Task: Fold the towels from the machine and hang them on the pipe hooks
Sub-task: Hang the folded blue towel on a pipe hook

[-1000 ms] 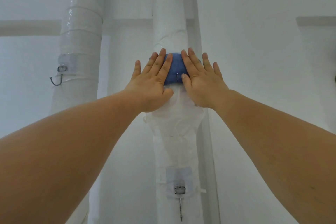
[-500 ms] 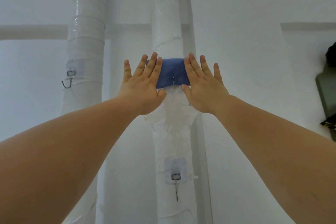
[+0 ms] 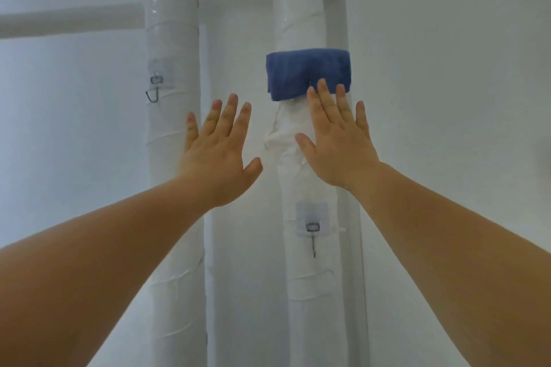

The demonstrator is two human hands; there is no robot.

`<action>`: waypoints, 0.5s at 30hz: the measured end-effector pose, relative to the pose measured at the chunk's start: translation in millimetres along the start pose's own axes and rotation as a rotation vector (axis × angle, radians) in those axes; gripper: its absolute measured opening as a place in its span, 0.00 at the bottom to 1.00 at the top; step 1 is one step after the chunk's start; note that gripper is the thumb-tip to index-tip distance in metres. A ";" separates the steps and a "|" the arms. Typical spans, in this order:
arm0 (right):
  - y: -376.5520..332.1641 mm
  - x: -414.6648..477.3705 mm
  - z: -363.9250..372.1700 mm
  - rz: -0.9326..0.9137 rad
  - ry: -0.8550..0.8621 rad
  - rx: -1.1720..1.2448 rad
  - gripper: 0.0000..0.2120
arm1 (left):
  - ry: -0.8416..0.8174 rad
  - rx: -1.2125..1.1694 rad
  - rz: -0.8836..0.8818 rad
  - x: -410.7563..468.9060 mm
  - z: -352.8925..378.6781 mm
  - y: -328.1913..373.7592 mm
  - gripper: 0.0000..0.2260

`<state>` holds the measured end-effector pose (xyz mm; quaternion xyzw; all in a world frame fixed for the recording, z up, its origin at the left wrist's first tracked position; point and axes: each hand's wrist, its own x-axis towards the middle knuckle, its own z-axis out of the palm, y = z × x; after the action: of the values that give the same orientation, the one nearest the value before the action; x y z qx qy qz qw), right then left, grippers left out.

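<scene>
On the right-hand pipe (image 3: 301,24), a folded blue towel (image 3: 307,73) hangs crosswise, long axis level; the right hand (image 3: 340,146), flat and empty, has fingertips (image 3: 323,87) at its lower edge; the left hand (image 3: 219,155), equally spread and empty, hovers lower-left, apart.

the bare left arm (image 3: 104,262) and right arm (image 3: 447,247) reach forward and up, backs of the hands facing the camera. the left hand (image 3: 219,155) is flat, fingers straight and slightly spread, thumb angled out. the right hand (image 3: 340,146) sits a little higher, fingers straight, thumb splayed inward.
</scene>
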<state>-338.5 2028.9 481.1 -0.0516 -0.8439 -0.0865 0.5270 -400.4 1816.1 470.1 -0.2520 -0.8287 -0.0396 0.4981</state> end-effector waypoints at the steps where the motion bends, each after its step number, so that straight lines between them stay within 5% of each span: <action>1: -5.7 -8.1 4.9 0.005 -0.013 0.003 0.35 | -0.019 -0.002 0.003 -10.2 3.6 -2.8 0.38; 8: -57.9 -81.8 41.3 0.053 -0.166 0.058 0.35 | -0.153 -0.052 0.156 -77.1 37.8 -32.9 0.38; 15: -132.5 -159.1 92.9 0.208 -0.323 0.055 0.35 | -0.207 -0.353 0.193 -149.8 124.1 -75.5 0.39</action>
<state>-374.0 1918.4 286.1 -0.1375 -0.9096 0.0010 0.3921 -478.4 1733.1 295.3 -0.4162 -0.8276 -0.1101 0.3602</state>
